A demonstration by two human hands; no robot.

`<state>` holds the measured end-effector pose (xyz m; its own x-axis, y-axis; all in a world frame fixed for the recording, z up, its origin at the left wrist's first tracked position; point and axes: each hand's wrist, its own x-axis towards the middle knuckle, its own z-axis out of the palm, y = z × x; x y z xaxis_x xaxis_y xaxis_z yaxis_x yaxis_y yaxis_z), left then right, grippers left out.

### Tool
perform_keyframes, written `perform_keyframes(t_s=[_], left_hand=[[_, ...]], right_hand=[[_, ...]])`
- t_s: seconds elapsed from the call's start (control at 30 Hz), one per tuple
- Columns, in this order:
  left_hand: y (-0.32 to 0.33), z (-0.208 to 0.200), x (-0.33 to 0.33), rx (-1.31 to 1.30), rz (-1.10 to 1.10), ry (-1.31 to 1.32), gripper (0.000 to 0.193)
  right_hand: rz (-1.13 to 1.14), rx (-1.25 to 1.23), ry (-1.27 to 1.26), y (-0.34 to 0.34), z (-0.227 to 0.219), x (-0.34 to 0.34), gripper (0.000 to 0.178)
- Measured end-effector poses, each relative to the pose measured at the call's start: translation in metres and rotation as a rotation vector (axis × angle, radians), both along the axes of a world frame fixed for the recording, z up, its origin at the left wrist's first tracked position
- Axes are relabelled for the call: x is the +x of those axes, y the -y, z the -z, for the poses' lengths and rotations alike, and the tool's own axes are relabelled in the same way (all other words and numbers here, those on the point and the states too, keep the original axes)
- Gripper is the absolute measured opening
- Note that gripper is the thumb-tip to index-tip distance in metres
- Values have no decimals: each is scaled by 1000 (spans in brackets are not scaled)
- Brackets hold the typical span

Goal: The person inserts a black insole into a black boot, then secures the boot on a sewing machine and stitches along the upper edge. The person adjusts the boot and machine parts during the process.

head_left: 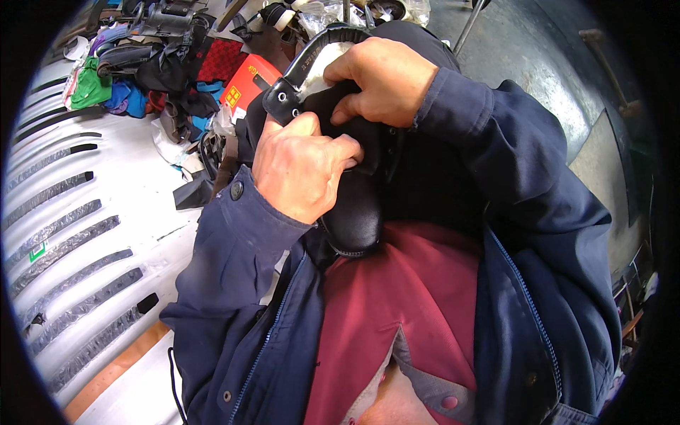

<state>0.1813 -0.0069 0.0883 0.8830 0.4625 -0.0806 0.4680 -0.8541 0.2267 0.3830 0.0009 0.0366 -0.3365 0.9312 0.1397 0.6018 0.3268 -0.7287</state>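
A black leather boot with a pale fleecy lining rests on my lap, its toe pointing toward my body. My left hand is closed on the boot's left side, just below a flap with metal eyelets. Curled over the opening from the right, my right hand pinches at the dark tongue and the lining. The fingertips of both hands are partly hidden inside the boot.
To the left, a white surface carries rows of dark strips and an orange-brown strip. Beyond it lie an orange-red box, green cloth and heaped dark scraps. Grey metal sheeting is at the far right.
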Motion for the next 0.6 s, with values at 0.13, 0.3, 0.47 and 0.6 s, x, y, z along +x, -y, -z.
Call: perform_keyframes(t_s=[0.13,0.3,0.47,0.6], left_hand=[[-5,-2,5,9,27,3,8],[-4,-6,10,30,-18,-32,8],[2,-5,18,192,-9,-82,12],[2,-4,20,164,-30,-146,17]], right_hand=[[6,-4,7,0,0,0,40],[2,-32,30,-1,-3,1,41],[-3,-65,52,-2,-3,0,41],[1,-34,28,0,-1,1,39]])
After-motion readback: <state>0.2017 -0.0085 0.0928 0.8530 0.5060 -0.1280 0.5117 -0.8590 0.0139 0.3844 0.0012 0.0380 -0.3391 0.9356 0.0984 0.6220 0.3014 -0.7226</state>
